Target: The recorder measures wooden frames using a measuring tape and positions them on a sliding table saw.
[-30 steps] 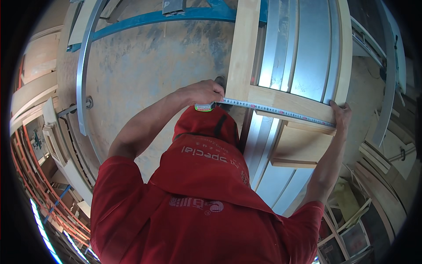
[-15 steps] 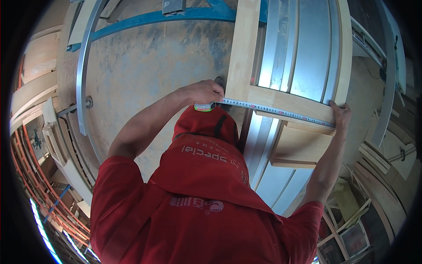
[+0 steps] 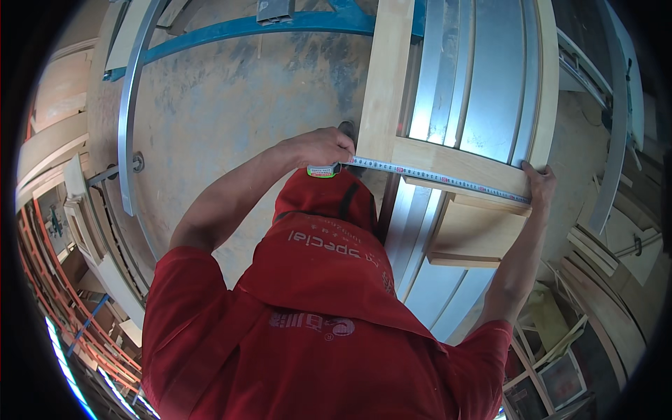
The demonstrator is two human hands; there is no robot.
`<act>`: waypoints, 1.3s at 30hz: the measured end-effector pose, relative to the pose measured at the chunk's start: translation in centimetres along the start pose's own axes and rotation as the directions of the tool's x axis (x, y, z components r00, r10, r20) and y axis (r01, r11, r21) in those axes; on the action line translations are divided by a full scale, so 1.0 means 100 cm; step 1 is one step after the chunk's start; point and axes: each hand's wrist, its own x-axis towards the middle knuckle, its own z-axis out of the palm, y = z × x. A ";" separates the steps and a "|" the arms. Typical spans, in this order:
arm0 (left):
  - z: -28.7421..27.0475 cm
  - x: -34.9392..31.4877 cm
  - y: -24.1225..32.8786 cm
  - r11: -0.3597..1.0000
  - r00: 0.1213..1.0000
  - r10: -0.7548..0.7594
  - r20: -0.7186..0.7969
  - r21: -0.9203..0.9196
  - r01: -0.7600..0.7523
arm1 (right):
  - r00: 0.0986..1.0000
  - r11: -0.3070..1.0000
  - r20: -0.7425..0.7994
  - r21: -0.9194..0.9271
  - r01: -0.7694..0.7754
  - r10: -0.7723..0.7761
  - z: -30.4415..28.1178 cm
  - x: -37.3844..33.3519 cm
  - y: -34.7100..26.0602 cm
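Observation:
A tape measure [image 3: 323,171] with a green-edged case hangs at my left hand [image 3: 323,146]. My left fingers are closed on it where the blade comes out. The pulled-out white blade [image 3: 441,176] runs to the right along the end rail of a pale wooden frame [image 3: 462,158]. At the frame's right corner my right hand [image 3: 539,183] grips the blade's far end against the wood. Its thumb and fingers are closed around the rail edge, and the blade's tip is hidden there. Just below the blade lies a small wooden panel piece [image 3: 476,229].
The frame rests over long silvery metal strips [image 3: 492,77]. A blue curved metal beam [image 3: 266,33] crosses at the top, and a metal rail [image 3: 129,133] stands at left. Wooden parts [image 3: 91,231] lean at far left. More boards [image 3: 595,297] and frames stand at right. Worn concrete floor [image 3: 238,105] shows between.

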 end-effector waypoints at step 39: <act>0.305 0.101 0.380 0.374 0.423 0.893 -0.154 0.778 -0.505 | 0.744 0.669 -0.075 0.503 -0.547 0.664 -0.137 -0.501 0.336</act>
